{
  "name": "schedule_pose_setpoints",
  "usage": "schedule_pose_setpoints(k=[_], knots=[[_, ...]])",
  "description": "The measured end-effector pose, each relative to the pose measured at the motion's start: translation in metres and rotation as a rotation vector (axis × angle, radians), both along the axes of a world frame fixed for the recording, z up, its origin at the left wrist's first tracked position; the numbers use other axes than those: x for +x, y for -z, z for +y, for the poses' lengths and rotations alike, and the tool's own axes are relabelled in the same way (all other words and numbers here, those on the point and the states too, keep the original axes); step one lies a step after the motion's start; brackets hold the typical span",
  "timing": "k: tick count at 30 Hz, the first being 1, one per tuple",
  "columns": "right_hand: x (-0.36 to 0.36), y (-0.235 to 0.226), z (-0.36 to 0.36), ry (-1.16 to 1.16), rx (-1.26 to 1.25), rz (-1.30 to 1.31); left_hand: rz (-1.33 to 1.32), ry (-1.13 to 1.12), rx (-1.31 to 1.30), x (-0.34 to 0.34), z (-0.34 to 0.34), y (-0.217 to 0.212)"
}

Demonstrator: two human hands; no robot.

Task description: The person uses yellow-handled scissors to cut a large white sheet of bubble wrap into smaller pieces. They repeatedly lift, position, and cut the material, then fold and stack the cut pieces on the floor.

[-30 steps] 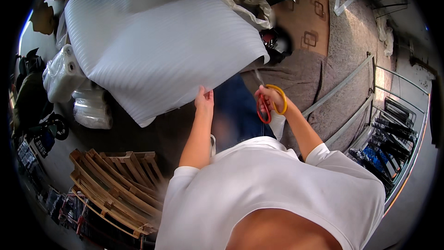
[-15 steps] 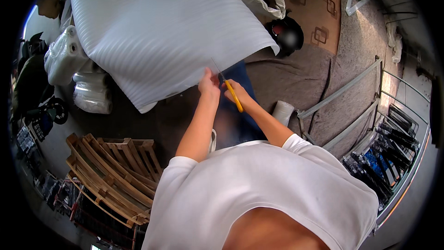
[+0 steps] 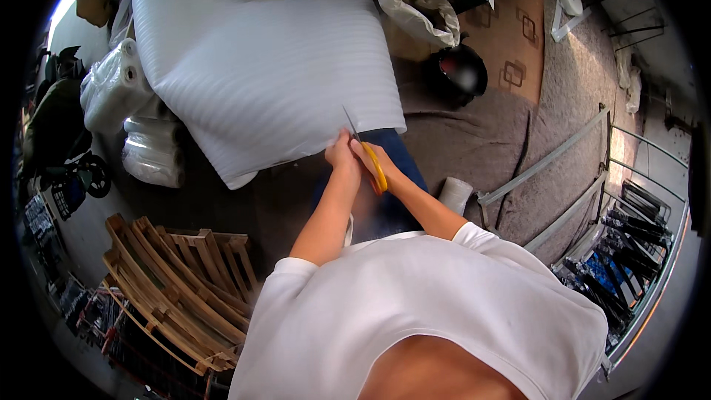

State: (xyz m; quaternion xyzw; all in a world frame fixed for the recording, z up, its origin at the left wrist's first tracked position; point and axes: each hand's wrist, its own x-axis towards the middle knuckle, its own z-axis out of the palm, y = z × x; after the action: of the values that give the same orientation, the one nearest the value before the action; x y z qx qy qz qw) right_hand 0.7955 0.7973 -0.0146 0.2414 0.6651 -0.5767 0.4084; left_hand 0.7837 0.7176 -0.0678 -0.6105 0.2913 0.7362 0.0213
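Observation:
A large white ribbed foam sheet [image 3: 274, 67] spreads out in front of me, its near edge reaching my hands. My left hand [image 3: 343, 151] is closed at that edge, fingers pinched on the sheet. Close against it, my right hand [image 3: 372, 157] is wrapped round the yellow handles of scissors [image 3: 378, 170]. Their thin blades point up and away from me, over the sheet's near edge. The scissors are seen nearly edge-on, so how far the blades are spread cannot be made out.
Plastic-wrapped rolls [image 3: 152, 152] lie left of the sheet, and wooden pallets [image 3: 178, 281] stand at lower left. A white sack [image 3: 421, 11] and a black bucket-like container [image 3: 459, 78] are beyond on the right. A metal frame [image 3: 548, 159] and a small white roll [image 3: 454, 196] are nearer.
The sheet's right corner, which stuck out to the right, has swung down and inward. My hands have come together, and the scissors have turned slightly, showing more of their handles.

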Motion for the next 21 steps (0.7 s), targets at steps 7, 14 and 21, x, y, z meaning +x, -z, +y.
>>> schedule_pose_setpoints(k=[7,14,21], knots=[[-0.001,0.012,-0.004,-0.015,0.114,0.124,0.003,-0.008,-0.052,-0.004,0.004,-0.010],[-0.002,0.026,-0.004,0.014,0.030,0.155,-0.047,0.001,-0.041,-0.002,0.003,-0.017],[-0.024,0.018,-0.002,0.069,-0.198,-0.206,-0.122,0.089,0.022,-0.006,0.002,-0.047]])
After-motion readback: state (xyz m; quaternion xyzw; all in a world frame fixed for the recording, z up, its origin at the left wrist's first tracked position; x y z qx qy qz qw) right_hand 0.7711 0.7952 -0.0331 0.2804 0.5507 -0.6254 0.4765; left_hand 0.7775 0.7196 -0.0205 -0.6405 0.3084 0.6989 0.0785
